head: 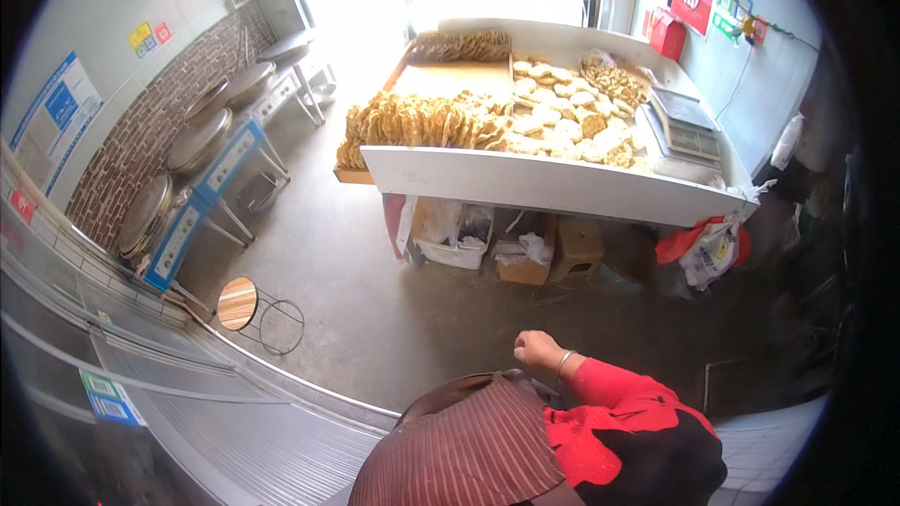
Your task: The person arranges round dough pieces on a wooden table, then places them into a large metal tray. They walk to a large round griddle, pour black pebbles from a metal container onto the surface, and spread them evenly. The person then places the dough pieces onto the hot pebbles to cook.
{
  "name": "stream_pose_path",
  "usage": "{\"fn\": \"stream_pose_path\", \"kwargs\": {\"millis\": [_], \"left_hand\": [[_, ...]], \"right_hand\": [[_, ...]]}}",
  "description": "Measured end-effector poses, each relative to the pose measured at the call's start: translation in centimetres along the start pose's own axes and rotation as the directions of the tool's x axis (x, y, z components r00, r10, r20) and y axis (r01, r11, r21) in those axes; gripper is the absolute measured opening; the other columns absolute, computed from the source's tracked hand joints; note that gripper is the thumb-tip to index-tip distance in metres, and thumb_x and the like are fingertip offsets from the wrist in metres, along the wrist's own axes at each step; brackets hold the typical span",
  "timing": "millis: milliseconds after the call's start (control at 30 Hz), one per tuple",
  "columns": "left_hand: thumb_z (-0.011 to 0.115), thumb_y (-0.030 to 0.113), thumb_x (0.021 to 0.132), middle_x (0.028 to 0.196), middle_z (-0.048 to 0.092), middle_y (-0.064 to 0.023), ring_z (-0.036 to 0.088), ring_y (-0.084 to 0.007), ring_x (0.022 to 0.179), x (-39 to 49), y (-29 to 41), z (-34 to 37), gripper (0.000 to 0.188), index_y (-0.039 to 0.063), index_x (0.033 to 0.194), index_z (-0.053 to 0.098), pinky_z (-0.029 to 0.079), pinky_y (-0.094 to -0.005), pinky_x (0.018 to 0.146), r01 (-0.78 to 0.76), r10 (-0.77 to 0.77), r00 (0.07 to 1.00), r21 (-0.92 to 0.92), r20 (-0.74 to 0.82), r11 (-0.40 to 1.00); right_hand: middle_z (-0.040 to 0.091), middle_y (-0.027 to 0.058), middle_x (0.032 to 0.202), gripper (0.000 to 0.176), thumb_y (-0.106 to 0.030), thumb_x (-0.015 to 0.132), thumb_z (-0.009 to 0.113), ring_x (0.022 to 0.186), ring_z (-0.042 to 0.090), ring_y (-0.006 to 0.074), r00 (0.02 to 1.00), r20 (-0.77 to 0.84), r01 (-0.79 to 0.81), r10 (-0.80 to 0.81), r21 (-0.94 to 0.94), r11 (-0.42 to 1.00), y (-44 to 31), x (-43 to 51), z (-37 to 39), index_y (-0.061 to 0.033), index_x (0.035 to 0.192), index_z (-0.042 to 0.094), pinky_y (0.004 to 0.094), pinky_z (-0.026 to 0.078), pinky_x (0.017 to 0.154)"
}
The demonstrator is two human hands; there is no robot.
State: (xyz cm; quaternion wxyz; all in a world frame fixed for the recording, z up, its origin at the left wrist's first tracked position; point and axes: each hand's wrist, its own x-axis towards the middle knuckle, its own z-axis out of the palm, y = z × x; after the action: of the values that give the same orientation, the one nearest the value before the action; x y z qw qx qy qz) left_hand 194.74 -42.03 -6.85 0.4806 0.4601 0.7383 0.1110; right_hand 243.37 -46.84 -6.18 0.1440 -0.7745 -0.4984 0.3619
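My right hand (538,350), with a metal bangle at the wrist and a red sleeve, hangs in front of the brown striped apron with its fingers curled in; no object shows in it. My left hand is out of view. Ahead, beyond a stretch of floor, stands a white-walled display counter (555,179). A long row of flatbreads (429,119) stands on edge at its left. Round flatbreads (555,109) lie loose in the middle, with small baked pieces (612,81) behind them. At its right sits a weighing scale (682,126).
Electric griddles (225,161) with round lids line the left wall. A wood-topped round stool (238,303) stands at lower left. Under the counter are a white bin (457,253), a cardboard box (524,271) and a plastic stool (578,249). Plastic bags (710,253) hang at the counter's right corner.
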Motion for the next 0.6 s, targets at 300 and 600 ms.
{"fn": "stream_pose_path", "kwargs": {"millis": [300, 600], "left_hand": [[0.060, 0.036, 0.092, 0.083, 0.057, -0.0079, 0.051, -0.0265, 0.077, 8.7, 8.5, 1.3, 0.026, 0.010, 0.088, 0.065, 0.039, -0.0418, 0.067, 0.127, -0.143, 0.986, -0.176, -0.081, 0.976], [0.060, 0.036, 0.092, 0.080, 0.053, -0.0047, 0.048, -0.0227, 0.072, 26.4, 7.6, -6.8, 0.025, 0.011, 0.087, 0.063, 0.036, -0.0394, 0.063, 0.302, -0.369, 0.921, -0.367, -0.127, 0.880]], "right_hand": [[0.072, 0.0259, 0.100, 0.027, -0.021, 0.086, 0.060, 0.101, 0.069, 0.0422, 0.946, 0.200, 0.252, -0.254, 0.036, 0.967, -10.8, 19.8, -0.1, -0.0019, 0.099, 0.074, 0.0494, 0.055, 0.089], [0.071, 0.0267, 0.100, 0.026, -0.019, 0.082, 0.061, 0.095, 0.068, 0.0447, 0.832, 0.482, 0.362, -0.276, -0.092, 0.928, -28.6, 37.6, 2.8, -0.0011, 0.096, 0.073, 0.0508, 0.054, 0.084]]}}
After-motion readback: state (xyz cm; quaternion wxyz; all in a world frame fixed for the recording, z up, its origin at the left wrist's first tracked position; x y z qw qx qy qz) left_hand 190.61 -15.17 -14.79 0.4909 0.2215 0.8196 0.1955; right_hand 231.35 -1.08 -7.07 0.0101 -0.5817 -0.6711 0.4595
